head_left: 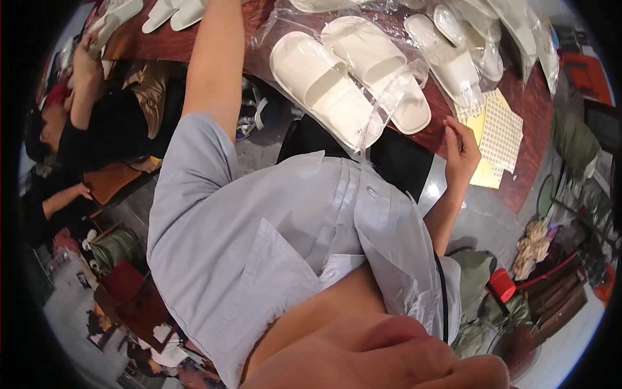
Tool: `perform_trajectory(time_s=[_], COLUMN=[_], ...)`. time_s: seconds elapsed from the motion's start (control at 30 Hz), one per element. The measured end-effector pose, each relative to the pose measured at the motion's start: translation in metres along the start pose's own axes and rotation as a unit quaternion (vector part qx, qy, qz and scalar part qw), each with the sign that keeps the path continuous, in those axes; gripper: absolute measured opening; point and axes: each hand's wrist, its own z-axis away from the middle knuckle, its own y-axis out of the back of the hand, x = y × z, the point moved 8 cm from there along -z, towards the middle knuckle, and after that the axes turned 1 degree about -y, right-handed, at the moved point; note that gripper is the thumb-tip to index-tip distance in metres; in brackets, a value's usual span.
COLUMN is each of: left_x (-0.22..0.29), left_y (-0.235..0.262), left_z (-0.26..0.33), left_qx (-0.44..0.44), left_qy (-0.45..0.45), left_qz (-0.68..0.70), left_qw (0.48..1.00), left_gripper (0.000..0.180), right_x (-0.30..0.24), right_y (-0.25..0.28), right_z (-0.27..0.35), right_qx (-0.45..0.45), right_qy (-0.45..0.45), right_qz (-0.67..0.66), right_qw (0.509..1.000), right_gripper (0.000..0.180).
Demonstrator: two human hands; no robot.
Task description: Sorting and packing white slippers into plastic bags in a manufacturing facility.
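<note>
My left arm reaches up past the top edge of the picture, so the left hand itself is out of sight. My right hand is at the table's near edge, its fingers loosely curled with a gap between them and nothing visible in them. Beside it on the tabletop lie yellow-backed sheets of small printed stickers. Left of that hand, a pair of white slippers in a clear plastic bag lies at the table edge, the bag's end hanging over it.
More bagged white slippers are heaped at the far right of the reddish-brown table. Unbagged slippers lie at the far left. A co-worker in black sits to the left, one hand at slippers. Green sacks stand right.
</note>
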Motion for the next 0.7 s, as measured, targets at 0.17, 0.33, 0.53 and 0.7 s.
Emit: perform_trajectory(time_s=[0.17, 0.33, 0.53, 0.7], left_x=[0.144, 0.222, 0.199, 0.173], left_y=[0.090, 0.084, 0.016, -0.002], left_z=[0.076, 0.179, 0.255, 0.266], left_qx=[0.075, -0.232, -0.308, -0.322], left_qy=[-0.219, -0.243, -0.344, -0.081], left_qz=[-0.090, 0.174, 0.110, 0.247], left_qw=[0.969, 0.926, 0.880, 0.911], left_gripper=[0.036, 0.039, 0.047, 0.044], right_x=[0.000, -0.033, -0.003, 0.009], right_y=[-0.008, -0.053, -0.061, -0.046], right_z=[0.003, -0.010, -0.061, -0.089], right_qx=[0.001, -0.079, -0.076, -0.100], right_qy=[-0.022, 0.130, 0.208, 0.189], right_qz=[-0.019, 0.054, 0.216, 0.194], right_qw=[1.000, 0.987, 0.951, 0.957], right_gripper=[0.017, 0.022, 0.035, 0.034])
